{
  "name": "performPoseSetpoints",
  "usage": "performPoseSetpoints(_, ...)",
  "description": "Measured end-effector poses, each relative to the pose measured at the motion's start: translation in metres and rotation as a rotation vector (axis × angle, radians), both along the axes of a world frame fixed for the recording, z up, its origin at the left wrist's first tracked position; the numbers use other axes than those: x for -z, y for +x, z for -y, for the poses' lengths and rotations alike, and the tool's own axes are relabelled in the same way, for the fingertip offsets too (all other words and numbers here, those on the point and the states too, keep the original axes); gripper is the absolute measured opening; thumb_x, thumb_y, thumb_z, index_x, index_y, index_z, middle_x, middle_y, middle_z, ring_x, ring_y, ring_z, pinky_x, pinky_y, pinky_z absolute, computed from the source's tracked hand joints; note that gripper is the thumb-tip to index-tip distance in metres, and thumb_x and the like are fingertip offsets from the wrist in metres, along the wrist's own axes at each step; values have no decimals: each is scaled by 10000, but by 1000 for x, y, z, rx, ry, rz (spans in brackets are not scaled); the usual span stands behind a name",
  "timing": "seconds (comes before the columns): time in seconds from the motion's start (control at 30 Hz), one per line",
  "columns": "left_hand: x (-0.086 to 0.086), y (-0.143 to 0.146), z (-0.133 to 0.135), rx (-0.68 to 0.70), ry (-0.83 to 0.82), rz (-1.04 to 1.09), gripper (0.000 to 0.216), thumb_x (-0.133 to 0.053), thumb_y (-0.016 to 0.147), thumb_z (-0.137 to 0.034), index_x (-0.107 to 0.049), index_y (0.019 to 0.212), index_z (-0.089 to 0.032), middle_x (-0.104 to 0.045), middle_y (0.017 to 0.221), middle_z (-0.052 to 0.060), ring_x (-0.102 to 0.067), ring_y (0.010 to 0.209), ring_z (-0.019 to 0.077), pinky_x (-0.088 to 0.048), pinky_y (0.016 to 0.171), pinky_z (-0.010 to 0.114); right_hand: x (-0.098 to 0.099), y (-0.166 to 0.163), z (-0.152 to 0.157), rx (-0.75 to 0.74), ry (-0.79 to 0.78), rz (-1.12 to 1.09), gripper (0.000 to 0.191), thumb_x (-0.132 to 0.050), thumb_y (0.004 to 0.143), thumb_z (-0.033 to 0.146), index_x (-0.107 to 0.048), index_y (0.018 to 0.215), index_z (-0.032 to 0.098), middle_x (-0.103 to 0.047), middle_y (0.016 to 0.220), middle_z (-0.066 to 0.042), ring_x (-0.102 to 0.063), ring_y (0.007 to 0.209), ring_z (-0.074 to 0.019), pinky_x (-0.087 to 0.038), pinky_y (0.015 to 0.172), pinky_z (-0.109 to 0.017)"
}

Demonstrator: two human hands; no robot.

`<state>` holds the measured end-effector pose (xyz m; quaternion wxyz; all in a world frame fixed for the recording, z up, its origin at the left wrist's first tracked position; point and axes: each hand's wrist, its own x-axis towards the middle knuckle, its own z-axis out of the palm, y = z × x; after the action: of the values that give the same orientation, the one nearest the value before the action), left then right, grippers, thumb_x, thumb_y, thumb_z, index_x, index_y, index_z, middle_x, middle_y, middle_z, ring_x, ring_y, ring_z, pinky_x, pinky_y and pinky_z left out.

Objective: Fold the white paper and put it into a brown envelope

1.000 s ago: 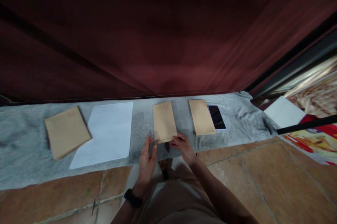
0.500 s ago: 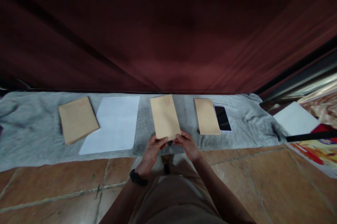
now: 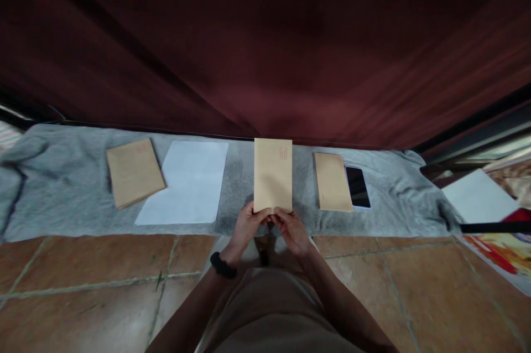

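Both hands pinch the near short edge of a tan envelope (image 3: pixel 272 175), which is lifted off the grey cloth (image 3: pixel 62 187) and stands straight away from me. My left hand (image 3: pixel 248 222), with a black band at the wrist, grips its near left corner. My right hand (image 3: pixel 291 227) grips its near right corner. Faint red print shows near the envelope's far right corner.
On the cloth lie a second tan envelope (image 3: pixel 332 181) beside a black phone (image 3: pixel 357 187), white paper sheets (image 3: pixel 187 181) and a tan envelope stack (image 3: pixel 133 171) at left. A dark red curtain (image 3: pixel 265 48) hangs behind. Another white sheet (image 3: pixel 477 196) lies at right on the tiled floor (image 3: pixel 83 286).
My left hand came up from the cloth and took the envelope's near edge. Both hands lifted the envelope and turned it from tilted left to straight. The view shifted left.
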<state>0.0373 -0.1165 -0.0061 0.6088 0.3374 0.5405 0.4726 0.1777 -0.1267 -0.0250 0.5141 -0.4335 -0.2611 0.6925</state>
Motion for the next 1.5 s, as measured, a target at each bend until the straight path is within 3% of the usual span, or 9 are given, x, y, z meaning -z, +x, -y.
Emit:
performPoseSetpoints(0.23, 7, -6, -3, 27, 2, -29, 397, -846, 657, -449, -693, 877, -156, -700, 661, 6, -624, 541, 142, -504, 517, 252, -2, 7, -2, 154, -75, 169, 220, -862, 643, 406, -716, 719, 260, -727, 741, 7, -669, 707, -191, -606, 726, -350)
performPoseSetpoints(0.6, 6, -18, 3, 59, -60, 122, 466, -880, 655, -446, -757, 983, -139, -776, 862, 84, -712, 681, 180, -586, 663, 297, -1, 18, -2, 178, -110, 174, 459, -916, 552, 553, -632, 712, 230, -682, 686, 19, -711, 714, -211, -623, 712, -365)
performPoseSetpoints(0.8, 8, -16, 3, 95, -70, 110, 378, -897, 644, -385, -781, 899, -132, -769, 786, 85, -660, 606, 155, -518, 559, 252, -3, 16, 0, 82, -63, 177, 401, -881, 646, 546, -671, 769, 227, -705, 737, 12, -694, 695, -193, -599, 676, -335)
performPoseSetpoints(0.97, 12, -10, 1, 92, -33, 80, 315, -869, 665, -409, -767, 779, -134, -733, 687, 67, -614, 567, 141, -492, 538, 255, -9, 8, 1, 110, -54, 100, 329, -877, 652, 486, -661, 736, 251, -697, 716, 32, -669, 688, -173, -580, 697, -307)
performPoseSetpoints(1.13, 4, -3, -1, 98, -11, 71, 310, -850, 683, -417, -741, 766, -139, -701, 638, 34, -583, 529, 128, -489, 539, 257, -18, 3, -1, -52, -21, 69, 231, -821, 727, 451, -724, 829, 268, -741, 803, 4, -661, 702, -190, -586, 742, -346)
performPoseSetpoints(1.27, 4, 1, -6, 107, -19, 63, 328, -857, 667, -427, -730, 785, -147, -722, 673, 47, -618, 543, 148, -504, 537, 266, -13, 4, -3, 33, -71, 135, 241, -822, 705, 469, -709, 798, 277, -729, 744, 7, -664, 691, -200, -589, 728, -352)
performPoseSetpoints(1.5, 13, -9, -14, 109, -39, -58, 209, -850, 647, -298, -688, 707, -181, -658, 552, -9, -563, 442, 123, -447, 453, 231, 2, 18, -6, 144, -138, 294, 320, -874, 597, 449, -707, 772, 241, -730, 713, 3, -660, 612, -188, -576, 608, -331)
